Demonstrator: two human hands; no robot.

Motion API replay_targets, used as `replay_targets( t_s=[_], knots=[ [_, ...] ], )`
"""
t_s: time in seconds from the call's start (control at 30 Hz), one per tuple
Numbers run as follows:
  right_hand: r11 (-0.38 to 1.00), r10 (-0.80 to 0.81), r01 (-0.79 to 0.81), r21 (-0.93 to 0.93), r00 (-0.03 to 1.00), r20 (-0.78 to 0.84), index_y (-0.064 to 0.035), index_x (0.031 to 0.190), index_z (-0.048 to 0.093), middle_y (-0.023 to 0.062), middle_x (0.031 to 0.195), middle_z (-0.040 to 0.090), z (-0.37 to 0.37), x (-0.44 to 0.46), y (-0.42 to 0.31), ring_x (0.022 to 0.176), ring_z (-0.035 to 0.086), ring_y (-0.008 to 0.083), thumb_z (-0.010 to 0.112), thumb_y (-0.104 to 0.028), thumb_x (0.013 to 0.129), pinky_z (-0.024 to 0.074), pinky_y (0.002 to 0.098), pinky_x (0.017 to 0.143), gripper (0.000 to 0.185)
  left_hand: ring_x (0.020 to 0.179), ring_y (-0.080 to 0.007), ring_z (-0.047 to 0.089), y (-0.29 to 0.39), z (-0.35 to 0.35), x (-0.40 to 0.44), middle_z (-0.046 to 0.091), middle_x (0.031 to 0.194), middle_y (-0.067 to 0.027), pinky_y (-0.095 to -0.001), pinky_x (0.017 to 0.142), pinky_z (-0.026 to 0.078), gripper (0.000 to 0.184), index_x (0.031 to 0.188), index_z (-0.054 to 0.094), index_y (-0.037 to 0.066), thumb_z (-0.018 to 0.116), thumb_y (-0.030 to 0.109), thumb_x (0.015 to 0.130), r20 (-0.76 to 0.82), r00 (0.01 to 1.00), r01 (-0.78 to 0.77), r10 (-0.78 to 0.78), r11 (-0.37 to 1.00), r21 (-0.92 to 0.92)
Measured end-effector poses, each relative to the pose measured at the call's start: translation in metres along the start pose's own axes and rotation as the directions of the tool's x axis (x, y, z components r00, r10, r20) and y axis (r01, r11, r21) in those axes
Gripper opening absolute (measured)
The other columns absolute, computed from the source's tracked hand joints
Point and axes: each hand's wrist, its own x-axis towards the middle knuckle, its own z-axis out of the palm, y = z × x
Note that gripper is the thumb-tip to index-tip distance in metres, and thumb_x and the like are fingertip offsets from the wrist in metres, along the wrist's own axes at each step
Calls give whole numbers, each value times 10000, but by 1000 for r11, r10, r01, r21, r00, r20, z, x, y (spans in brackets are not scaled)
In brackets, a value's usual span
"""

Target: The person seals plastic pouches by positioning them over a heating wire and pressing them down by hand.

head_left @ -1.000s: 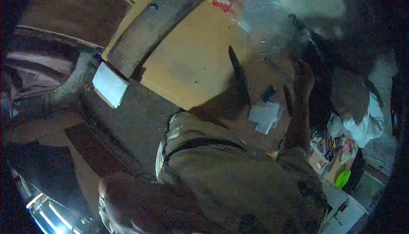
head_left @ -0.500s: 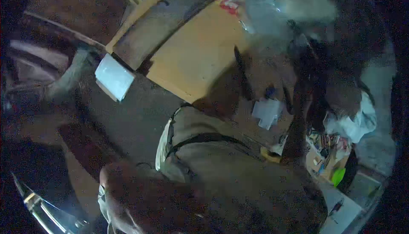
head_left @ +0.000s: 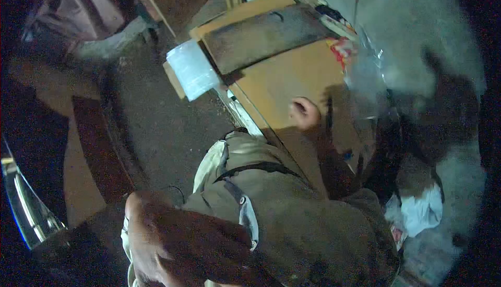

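My right hand (head_left: 305, 113) is over the tan board (head_left: 271, 86), fingers curled in and slightly blurred. Whatever it may hold is too small or hidden to make out. A shadow lies on the board beside it. My left arm (head_left: 172, 229) crosses the lower left, bent in front of my brown-grey clothing (head_left: 313, 229), and I cannot see its hand. Beyond the tan board lies a dark, worn panel (head_left: 261, 36). A clear plastic-covered white stack (head_left: 193, 70) sits at the panel's left corner.
Red and white packaging (head_left: 342, 52) and clear plastic (head_left: 368, 73) lie at the board's far right. A white bag (head_left: 420, 211) is at the lower right. Dark floor (head_left: 162, 109) spreads to the left, with a long brown plank (head_left: 96, 146) on it. A shiny lit object (head_left: 31, 203) stands far left.
The view has turned, so the board and white stack sit further right. My right hand has moved from the dim right side to above the tan board.
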Motion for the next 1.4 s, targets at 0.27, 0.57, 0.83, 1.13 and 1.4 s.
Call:
replay_targets(
  t_s=[0.27,0.57,0.83,1.13,1.4],
  knots=[
    [777,196,-432,457,856,478,-98,977,574,12,849,573,144,76,-50,663,561,98,671,-366,833,414,241,526,319,893,-380,578,35,-1,-29,597,1060,-252,-458,801,426,805,1178,578,-65,551,643,797,-118,993,35,-18,989,143],
    [516,488,-771,373,622,612,-163,907,539,-26,701,543,210,117,-66,616,567,117,682,-582,740,427,278,493,474,882,-351,601,19,-5,-97,615,1026,-245,-426,768,445,879,1116,586,-97,584,697,737,-578,809,182,-104,980,79],
    [472,412,-708,526,704,578,-130,821,559,3,679,578,211,117,-59,624,606,143,637,-418,852,457,298,535,300,983,-262,560,-12,-21,-115,596,1056,-152,-374,874,409,839,1217,540,-43,556,665,768,-753,565,443,-338,894,-68],
    [486,361,-497,719,863,352,-27,1037,523,67,838,577,175,85,-99,680,592,179,643,-240,864,491,336,596,299,906,-174,533,-85,-41,-171,570,1037,-73,-299,820,406,645,1326,453,38,511,517,898,-826,-81,248,-557,792,-558],
    [785,-567,617,-65,756,328,-17,818,498,127,774,537,93,44,-163,638,570,273,676,-132,804,476,368,576,213,1142,-299,448,-103,-70,-149,363,1326,-168,-435,958,367,976,1472,-26,186,621,517,821,-879,-13,89,-477,875,-476]
  ],
)
